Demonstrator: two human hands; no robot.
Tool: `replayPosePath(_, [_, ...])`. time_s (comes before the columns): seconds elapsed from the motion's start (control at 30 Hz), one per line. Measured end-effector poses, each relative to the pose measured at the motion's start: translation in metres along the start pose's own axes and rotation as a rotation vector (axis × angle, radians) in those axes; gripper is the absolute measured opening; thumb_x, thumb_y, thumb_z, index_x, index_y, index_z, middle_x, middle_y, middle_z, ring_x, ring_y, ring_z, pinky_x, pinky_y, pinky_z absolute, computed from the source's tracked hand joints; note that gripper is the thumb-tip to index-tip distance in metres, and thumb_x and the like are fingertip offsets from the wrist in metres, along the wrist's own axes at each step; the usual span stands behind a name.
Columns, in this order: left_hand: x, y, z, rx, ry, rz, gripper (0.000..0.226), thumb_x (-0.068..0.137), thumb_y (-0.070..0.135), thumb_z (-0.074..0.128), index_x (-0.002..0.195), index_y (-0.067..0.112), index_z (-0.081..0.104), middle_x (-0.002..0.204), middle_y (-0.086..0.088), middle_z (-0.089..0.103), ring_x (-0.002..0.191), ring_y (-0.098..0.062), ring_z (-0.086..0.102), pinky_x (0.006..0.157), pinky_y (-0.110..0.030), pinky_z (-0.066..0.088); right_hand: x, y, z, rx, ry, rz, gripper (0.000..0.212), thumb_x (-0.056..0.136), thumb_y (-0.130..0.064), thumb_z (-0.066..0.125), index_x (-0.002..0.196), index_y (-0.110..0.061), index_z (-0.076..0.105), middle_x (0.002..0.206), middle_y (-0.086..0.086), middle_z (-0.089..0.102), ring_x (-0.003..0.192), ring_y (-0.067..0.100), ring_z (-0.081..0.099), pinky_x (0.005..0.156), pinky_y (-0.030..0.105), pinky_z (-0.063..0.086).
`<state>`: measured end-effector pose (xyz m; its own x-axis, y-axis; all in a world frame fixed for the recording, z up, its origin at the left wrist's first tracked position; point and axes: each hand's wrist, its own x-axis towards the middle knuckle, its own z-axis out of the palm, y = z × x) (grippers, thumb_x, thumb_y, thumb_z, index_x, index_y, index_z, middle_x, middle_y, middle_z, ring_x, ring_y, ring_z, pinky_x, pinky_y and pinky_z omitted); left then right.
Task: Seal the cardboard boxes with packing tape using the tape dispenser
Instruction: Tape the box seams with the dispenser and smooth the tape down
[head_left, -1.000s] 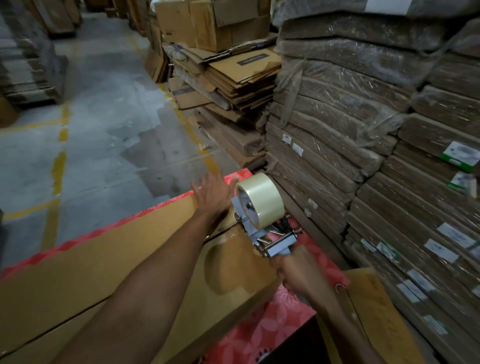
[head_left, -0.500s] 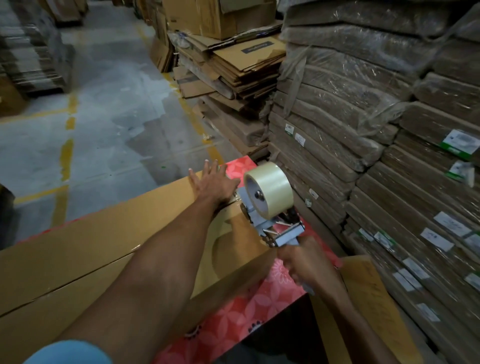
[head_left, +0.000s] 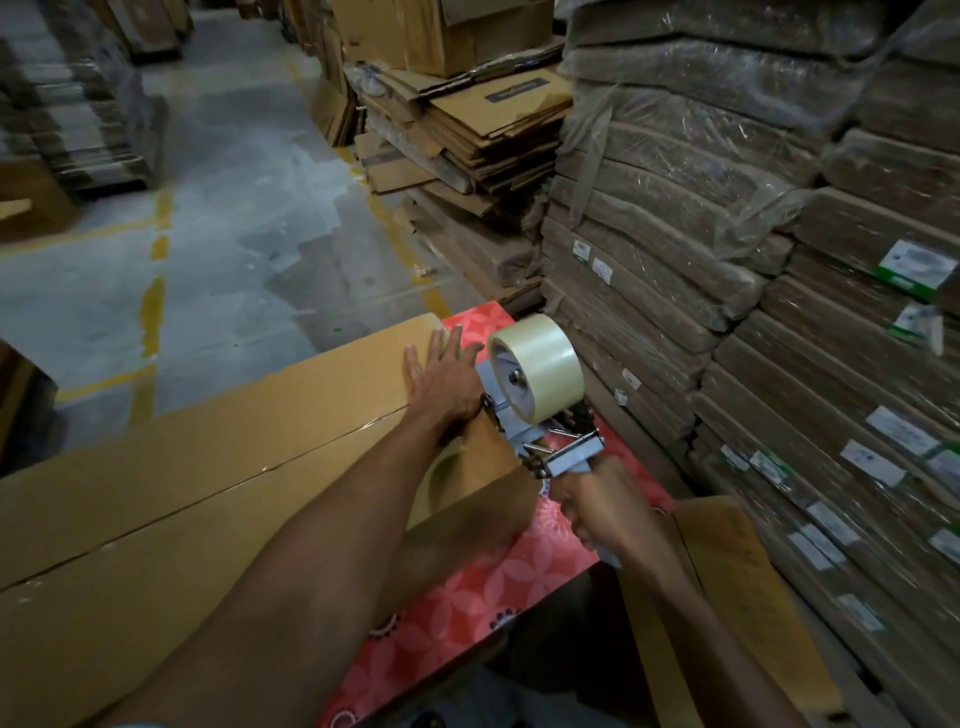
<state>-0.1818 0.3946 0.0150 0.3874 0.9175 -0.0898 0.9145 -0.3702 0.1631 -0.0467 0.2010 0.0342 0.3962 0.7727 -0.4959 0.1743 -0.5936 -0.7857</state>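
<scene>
Long brown cardboard box (head_left: 182, 493) lies flat on a table covered in red floral cloth (head_left: 483, 597), right end near the table's far right corner. Left hand (head_left: 441, 379) pressed palm-down on the box top at that end, fingers straight, slightly spread, beside the flap seam. Right hand (head_left: 597, 512) curled round the handle of a grey metal tape dispenser (head_left: 524, 426); dispenser head meets the box's right end. Roll of clear packing tape (head_left: 545, 358) mounted on it. Plastic-wrapped stacks of flattened cardboard (head_left: 727, 260) rise beyond the table's right edge.
</scene>
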Motion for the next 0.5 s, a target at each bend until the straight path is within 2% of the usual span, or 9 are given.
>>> replayPosePath(0.1, [-0.001, 0.001, 0.003, -0.016, 0.001, 0.005, 0.068, 0.100, 0.032, 0.042, 0.160, 0.026, 0.011, 0.169, -0.001, -0.006, 0.155, -0.025, -0.011, 0.119, -0.063, -0.005, -0.014, 0.005, -0.009, -0.021, -0.041, -0.024, 0.015, 0.078, -0.003, 0.064, 0.064, -0.008, 0.061, 0.056, 0.006, 0.054, 0.040, 0.015, 0.044, 0.046, 0.027, 0.037])
replayPosePath(0.2, [0.002, 0.000, 0.007, -0.046, 0.011, -0.026, 0.062, 0.100, 0.053, 0.028, 0.157, 0.032, 0.020, 0.169, 0.000, -0.003, 0.155, -0.026, -0.009, 0.118, -0.065, -0.010, -0.035, 0.016, -0.017, 0.008, -0.042, -0.023, 0.022, 0.076, 0.000, 0.067, 0.059, -0.010, 0.058, 0.048, 0.001, 0.048, 0.040, 0.015, 0.040, 0.048, 0.027, 0.032])
replayPosePath(0.27, [0.002, 0.006, 0.008, -0.019, 0.037, -0.019, 0.061, 0.098, 0.058, 0.027, 0.155, 0.035, 0.028, 0.169, -0.002, 0.003, 0.155, -0.027, -0.005, 0.118, -0.064, -0.011, -0.041, 0.022, -0.021, -0.016, -0.034, -0.022, 0.026, 0.080, 0.000, 0.066, 0.059, -0.011, 0.056, 0.047, -0.001, 0.047, 0.035, 0.012, 0.040, 0.043, 0.025, 0.032])
replayPosePath(0.3, [-0.002, 0.010, 0.008, 0.007, 0.080, 0.022, 0.057, 0.099, 0.053, 0.032, 0.152, 0.034, 0.034, 0.168, -0.002, 0.008, 0.155, -0.028, -0.001, 0.118, -0.063, -0.009, -0.043, 0.022, -0.022, -0.058, -0.037, -0.025, 0.026, 0.082, -0.001, 0.065, 0.060, -0.012, 0.055, 0.049, -0.001, 0.047, 0.033, 0.010, 0.041, 0.039, 0.024, 0.033])
replayPosePath(0.37, [-0.010, 0.014, 0.013, -0.032, 0.164, 0.211, 0.045, 0.100, 0.037, 0.045, 0.145, 0.032, 0.048, 0.163, -0.002, 0.027, 0.153, -0.027, 0.014, 0.121, -0.059, 0.000, -0.042, 0.021, -0.022, -0.037, -0.028, -0.034, 0.029, 0.080, 0.001, 0.064, 0.057, -0.013, 0.054, 0.053, 0.005, 0.047, 0.033, 0.013, 0.039, 0.040, 0.025, 0.030])
replayPosePath(0.43, [-0.017, 0.010, 0.018, -0.064, 0.106, 0.423, 0.045, 0.099, 0.024, 0.050, 0.144, 0.024, 0.052, 0.154, -0.005, 0.043, 0.147, -0.026, 0.030, 0.123, -0.049, 0.007, -0.040, 0.023, -0.021, 0.032, -0.008, -0.045, 0.033, 0.074, 0.005, 0.063, 0.050, -0.013, 0.051, 0.051, 0.008, 0.045, 0.038, 0.018, 0.035, 0.046, 0.027, 0.027])
replayPosePath(0.5, [-0.019, 0.002, 0.019, -0.017, 0.038, 0.494, 0.047, 0.096, 0.021, 0.052, 0.143, 0.016, 0.053, 0.150, -0.010, 0.048, 0.142, -0.027, 0.036, 0.123, -0.045, 0.009, -0.040, 0.023, -0.019, 0.023, -0.008, -0.059, 0.036, 0.072, 0.004, 0.063, 0.045, -0.017, 0.050, 0.046, 0.003, 0.044, 0.038, 0.017, 0.034, 0.048, 0.027, 0.027])
